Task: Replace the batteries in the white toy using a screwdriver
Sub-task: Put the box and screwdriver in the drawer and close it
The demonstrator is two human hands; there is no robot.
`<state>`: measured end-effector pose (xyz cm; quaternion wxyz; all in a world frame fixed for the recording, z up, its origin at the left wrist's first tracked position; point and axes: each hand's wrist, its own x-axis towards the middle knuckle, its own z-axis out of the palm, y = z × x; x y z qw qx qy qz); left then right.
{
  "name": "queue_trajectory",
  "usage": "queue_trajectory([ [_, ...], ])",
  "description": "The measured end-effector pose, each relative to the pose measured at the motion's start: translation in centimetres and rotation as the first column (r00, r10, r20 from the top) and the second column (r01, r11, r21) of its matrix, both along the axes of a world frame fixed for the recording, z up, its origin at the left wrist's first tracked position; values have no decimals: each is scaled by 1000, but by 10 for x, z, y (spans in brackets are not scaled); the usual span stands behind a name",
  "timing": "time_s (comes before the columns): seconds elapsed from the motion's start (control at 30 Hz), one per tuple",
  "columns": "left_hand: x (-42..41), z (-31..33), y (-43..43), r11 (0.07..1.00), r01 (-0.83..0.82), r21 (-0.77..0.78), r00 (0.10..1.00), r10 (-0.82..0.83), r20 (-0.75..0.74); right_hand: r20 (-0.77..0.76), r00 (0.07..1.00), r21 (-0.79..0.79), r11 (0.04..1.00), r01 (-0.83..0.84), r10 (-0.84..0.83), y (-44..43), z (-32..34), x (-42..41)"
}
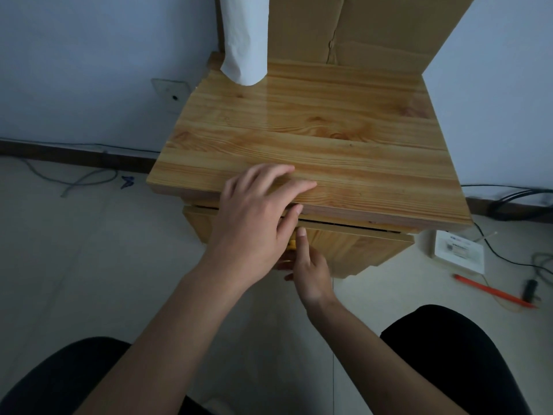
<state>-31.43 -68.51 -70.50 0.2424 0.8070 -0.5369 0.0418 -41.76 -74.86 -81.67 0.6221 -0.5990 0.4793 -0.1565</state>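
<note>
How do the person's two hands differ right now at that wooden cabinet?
The left hand lies with fingers spread on the front edge of the cabinet top; the right hand sits lower, at the drawer front. The left hand shows fully, while the right hand is partly hidden behind it, so its grip is unclear. Both are bare.

— How many pieces of furniture?
— One wooden cabinet (314,139), with one drawer (344,250); one white roll (244,40); one cardboard sheet (359,25).
— And on the floor?
— One orange pen (493,290); one white box (457,250); one small black thing (531,287); cables, several, too tangled to count.
— Hands?
— Two: left hand (254,217); right hand (311,271); and one socket plate (170,92) on the wall.
</note>
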Motion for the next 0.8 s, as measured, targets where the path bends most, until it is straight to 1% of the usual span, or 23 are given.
queue_trajectory([
  [0.33,1,-4,-2,999,3,-33,1000,-4,-28,22,999,32,999,-30,29,-12,1,2],
  [0.4,2,-5,-2,999,8,-34,999,-9,-31,-10,999,19,999,-42,43,-12,3,0],
  [0.47,2,-4,-1,1000,13,-13,999,-14,-40,-111,988,-80,990,-116,107,-13,10,-5],
  [0.53,2,1,0,999,27,29,999,-26,-43,-275,942,-214,943,-256,193,-14,24,-15],
  [0.57,1,5,0,998,32,63,998,-29,-48,-378,899,-266,904,-334,221,-15,35,-21],
  [0.63,-3,19,3,986,25,162,997,-13,-79,-567,791,-356,798,-486,229,-18,59,-35],
  [0.67,-6,28,4,978,15,209,995,5,-95,-632,744,-392,739,-548,216,-19,74,-43],
  [0.73,-12,53,10,960,-13,279,991,49,-124,-698,690,-447,637,-628,191,-20,107,-59],
  [0.8,-16,84,16,949,-28,315,987,76,-141,-712,679,-493,563,-663,177,-21,143,-74],
])
